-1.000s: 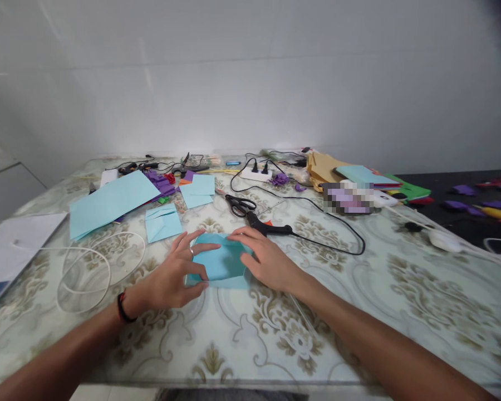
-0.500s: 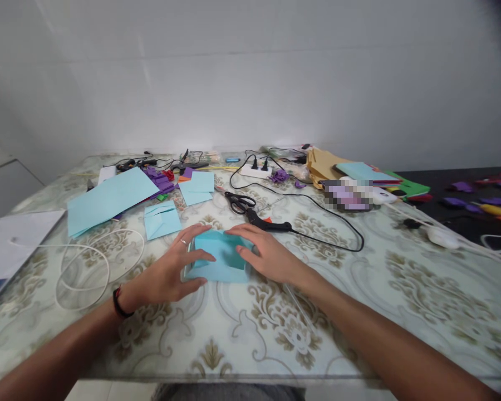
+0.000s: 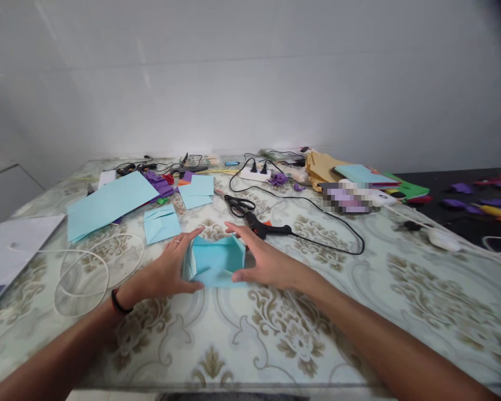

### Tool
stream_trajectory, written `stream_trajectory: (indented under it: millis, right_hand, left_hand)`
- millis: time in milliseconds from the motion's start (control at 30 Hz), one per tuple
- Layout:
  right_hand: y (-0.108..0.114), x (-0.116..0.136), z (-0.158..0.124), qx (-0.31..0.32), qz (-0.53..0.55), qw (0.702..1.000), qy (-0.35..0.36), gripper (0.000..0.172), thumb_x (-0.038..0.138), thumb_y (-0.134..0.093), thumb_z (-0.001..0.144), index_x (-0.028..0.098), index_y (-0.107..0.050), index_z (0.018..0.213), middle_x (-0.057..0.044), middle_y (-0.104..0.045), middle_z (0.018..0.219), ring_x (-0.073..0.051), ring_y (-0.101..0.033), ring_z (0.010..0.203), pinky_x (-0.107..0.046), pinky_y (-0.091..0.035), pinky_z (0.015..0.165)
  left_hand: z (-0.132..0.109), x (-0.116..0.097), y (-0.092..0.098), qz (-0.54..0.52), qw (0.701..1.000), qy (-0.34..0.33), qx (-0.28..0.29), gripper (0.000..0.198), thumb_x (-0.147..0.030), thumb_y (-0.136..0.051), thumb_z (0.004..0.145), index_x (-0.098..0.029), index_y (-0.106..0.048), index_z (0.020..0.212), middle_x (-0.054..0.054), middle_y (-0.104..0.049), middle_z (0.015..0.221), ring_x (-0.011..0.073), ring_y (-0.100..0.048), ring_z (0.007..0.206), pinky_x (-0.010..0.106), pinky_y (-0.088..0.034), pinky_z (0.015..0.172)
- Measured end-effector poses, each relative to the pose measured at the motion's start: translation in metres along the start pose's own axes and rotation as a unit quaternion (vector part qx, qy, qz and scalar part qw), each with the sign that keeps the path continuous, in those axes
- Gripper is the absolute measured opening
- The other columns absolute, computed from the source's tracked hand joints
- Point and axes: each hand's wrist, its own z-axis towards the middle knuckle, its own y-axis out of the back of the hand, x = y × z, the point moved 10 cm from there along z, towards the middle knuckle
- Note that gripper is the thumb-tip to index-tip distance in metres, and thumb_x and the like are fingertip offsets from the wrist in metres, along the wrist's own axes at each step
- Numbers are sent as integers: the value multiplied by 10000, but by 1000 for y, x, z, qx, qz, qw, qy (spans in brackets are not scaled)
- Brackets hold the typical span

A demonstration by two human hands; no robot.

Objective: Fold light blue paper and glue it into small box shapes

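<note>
Evidently the light-blue paper box is at the lower centre of the frame, resting on the patterned tabletop, its hollow showing toward the camera. The left hand is at its left side and the right hand at its right. On the left, thumb and fingers are spread wide apart, the thumb by the box's near left corner and the forefinger reaching past the far left corner. The right hand's fingers are also well parted: its thumb lies at the near wall, while the others arch around the far right corner. Together they cup the box from outside; how firmly either one presses the paper, I cannot tell. A ring sits on the left hand, and a dark band circles that wrist.

Just beyond the right hand, a black glue gun lies near black-handled scissors, its cord looping out toward the right of the frame. Left of centre are a folded blue paper piece and large blue sheets, with smaller blue sheets farther up. A white cable coils at the left. At the upper centre, a white power strip carries two black plugs.
</note>
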Motion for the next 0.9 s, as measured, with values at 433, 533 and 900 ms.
stream_trajectory:
  millis: [433,533,900]
  right_hand:
    - [-1,-9,2,-13,-50,998,-18,1328,314,-917,710,336,-19,1688,-188,-280,1687,-369,-376,1536,-536,-360,1218]
    - [4,-7,3,-36,-50,998,-15,1311,295,-907,721,342,-20,1686,-184,-333,1652,-359,-420,1508,-524,-381,1206]
    - [31,3,-3,-162,14,985,61,1214,406,-912,751,345,-117,1666,-143,-512,1511,-335,-474,1447,-551,-400,1180]
  left_hand:
    - [-1,-11,12,-24,999,-14,-42,1087,-239,-825,795,-315,-124,1622,165,-369,1573,389,-405,1483,609,-385,1219]
    - [-1,-14,18,-11,998,-24,-59,1066,-235,-823,804,-327,-132,1612,159,-373,1574,385,-398,1489,602,-376,1227]
    - [-3,-17,45,-13,988,-59,-143,1075,-368,-848,833,-326,-136,1638,175,-418,1568,392,-421,1488,601,-362,1225]
